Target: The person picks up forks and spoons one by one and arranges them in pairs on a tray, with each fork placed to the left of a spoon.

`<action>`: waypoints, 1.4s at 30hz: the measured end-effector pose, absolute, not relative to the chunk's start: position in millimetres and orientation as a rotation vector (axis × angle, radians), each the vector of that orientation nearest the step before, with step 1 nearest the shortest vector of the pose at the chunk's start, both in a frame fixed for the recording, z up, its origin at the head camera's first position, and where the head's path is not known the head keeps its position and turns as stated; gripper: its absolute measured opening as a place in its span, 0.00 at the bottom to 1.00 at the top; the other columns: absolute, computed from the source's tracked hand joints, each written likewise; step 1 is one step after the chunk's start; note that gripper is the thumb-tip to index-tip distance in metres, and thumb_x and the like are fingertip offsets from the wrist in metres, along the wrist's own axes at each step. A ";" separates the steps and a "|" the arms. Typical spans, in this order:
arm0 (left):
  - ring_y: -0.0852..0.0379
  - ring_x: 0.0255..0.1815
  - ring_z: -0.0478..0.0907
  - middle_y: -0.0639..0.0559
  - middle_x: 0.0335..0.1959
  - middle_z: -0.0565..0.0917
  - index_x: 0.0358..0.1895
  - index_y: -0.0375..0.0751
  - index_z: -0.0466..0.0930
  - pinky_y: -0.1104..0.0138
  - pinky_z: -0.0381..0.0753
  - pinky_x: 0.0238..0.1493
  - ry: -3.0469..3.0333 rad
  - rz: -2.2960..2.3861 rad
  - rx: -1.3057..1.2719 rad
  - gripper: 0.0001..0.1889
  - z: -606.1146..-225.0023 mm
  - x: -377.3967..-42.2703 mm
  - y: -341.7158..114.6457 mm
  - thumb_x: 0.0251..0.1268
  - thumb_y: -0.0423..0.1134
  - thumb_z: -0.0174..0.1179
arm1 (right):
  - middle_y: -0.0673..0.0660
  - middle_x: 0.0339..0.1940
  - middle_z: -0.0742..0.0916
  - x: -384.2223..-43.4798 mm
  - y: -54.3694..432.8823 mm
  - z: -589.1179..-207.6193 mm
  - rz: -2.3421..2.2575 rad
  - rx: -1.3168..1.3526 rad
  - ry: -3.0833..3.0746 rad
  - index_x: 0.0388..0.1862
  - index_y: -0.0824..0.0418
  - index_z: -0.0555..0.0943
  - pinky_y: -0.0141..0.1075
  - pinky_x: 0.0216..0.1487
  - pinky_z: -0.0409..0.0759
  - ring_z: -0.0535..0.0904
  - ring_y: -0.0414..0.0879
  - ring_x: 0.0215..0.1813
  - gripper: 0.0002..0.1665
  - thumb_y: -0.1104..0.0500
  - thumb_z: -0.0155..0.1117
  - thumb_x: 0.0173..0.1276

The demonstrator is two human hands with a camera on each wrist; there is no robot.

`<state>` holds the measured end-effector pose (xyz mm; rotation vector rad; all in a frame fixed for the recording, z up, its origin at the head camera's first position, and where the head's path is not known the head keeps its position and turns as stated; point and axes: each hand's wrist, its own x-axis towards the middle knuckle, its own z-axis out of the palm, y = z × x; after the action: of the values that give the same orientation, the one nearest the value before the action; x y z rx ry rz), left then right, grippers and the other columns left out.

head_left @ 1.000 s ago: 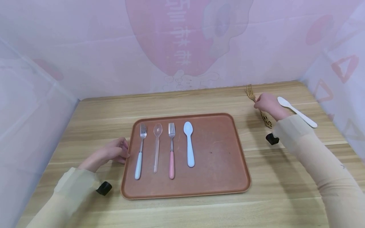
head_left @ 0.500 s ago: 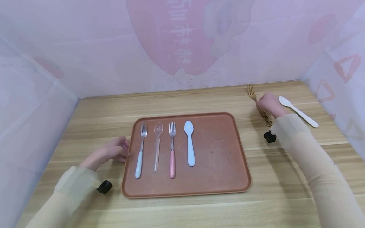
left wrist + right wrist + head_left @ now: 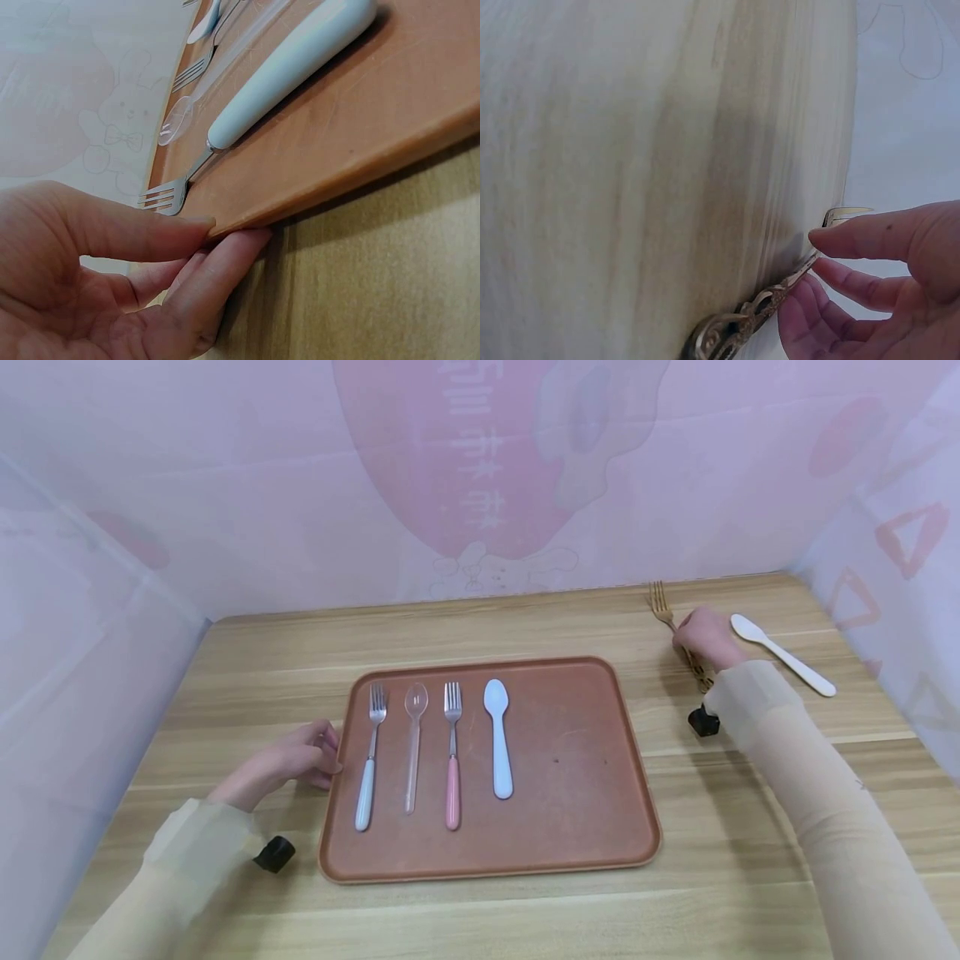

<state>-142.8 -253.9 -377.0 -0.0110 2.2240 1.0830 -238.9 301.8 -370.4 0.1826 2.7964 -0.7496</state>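
My left hand (image 3: 303, 753) is at the left edge of a brown tray (image 3: 570, 827); the left wrist view has its thumb on the rim and a finger under it. On the tray, left to right, lie a fork with a pale blue handle (image 3: 364, 793), a clear plastic spoon (image 3: 412, 760), a fork with a pink handle (image 3: 452, 793) and a white spoon (image 3: 501, 752). Right of the tray, my right hand (image 3: 708, 639) pinches a gold fork (image 3: 660, 606) between thumb and fingers. Its ornate openwork handle (image 3: 757, 307) shows below the fingers in the right wrist view.
Beside my right hand a second white spoon (image 3: 795, 664) lies slantwise on the wooden table (image 3: 480, 918). Pale printed cloth (image 3: 262, 485) stands along the back and both sides of the table.
My right wrist and forearm have shifted slightly left while the hand stays at the gold fork. The left hand and the tray look unmoved.
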 end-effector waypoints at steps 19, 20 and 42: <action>0.51 0.31 0.78 0.35 0.40 0.72 0.42 0.28 0.61 0.61 0.84 0.35 2.213 1.121 -0.013 0.16 -382.0 -144.8 -254.0 0.49 0.25 0.54 | 0.50 0.07 0.71 -240.3 305.3 -374.9 -0.634 0.110 2.816 0.09 0.61 0.69 0.29 0.14 0.64 0.66 0.40 0.11 0.12 0.69 0.47 0.48; 0.52 0.31 0.78 0.35 0.40 0.72 0.42 0.28 0.61 0.62 0.84 0.35 2.216 1.117 -0.013 0.16 -382.1 -145.0 -253.9 0.49 0.25 0.54 | 0.49 0.07 0.71 -240.0 305.3 -374.8 -0.644 0.110 2.811 0.09 0.61 0.69 0.28 0.14 0.64 0.66 0.40 0.11 0.12 0.69 0.48 0.48; 0.53 0.31 0.78 0.36 0.39 0.73 0.41 0.27 0.61 0.62 0.84 0.34 2.223 1.103 -0.002 0.16 -380.5 -145.0 -254.7 0.48 0.25 0.54 | 0.46 0.05 0.65 -225.8 296.9 -367.0 -0.625 0.017 2.701 0.06 0.55 0.62 0.26 0.12 0.63 0.63 0.37 0.10 0.18 0.68 0.49 0.51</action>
<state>-145.0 -254.7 -380.5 -0.0021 2.2229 1.1035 -225.8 296.9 -367.0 0.0168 2.7007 -0.6254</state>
